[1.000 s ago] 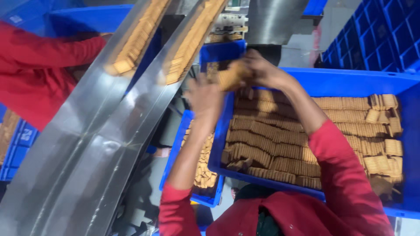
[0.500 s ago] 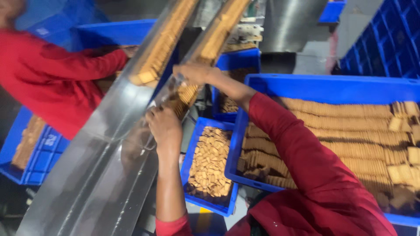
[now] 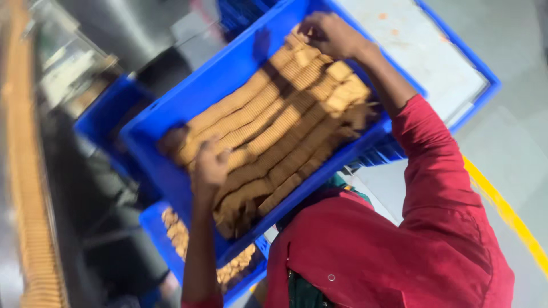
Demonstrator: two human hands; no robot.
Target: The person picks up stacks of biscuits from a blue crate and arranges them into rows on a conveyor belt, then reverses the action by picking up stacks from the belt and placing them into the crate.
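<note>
A large blue crate [image 3: 171, 114] holds several long rows of tan biscuits [image 3: 274, 125] standing on edge. My left hand [image 3: 208, 165] rests on the near-left end of one row, fingers curled over the biscuits. At the far end of the rows, by the crate's top rim, my right hand [image 3: 328, 31] has its fingers bent around the end biscuits. Red sleeves cover both my arms; the right one [image 3: 434, 171] crosses the crate's right edge.
A smaller blue crate [image 3: 154, 219] of loose biscuit pieces sits below the big one. A line of biscuits [image 3: 28, 188] runs along a conveyor at the far left. An empty blue crate [image 3: 456, 51] lies at top right. A yellow floor line [image 3: 505, 214] runs at right.
The view has swung from the metal chutes to the big crate. Both my hands left the chute and now sit at opposite ends of the biscuit rows in the crate.
</note>
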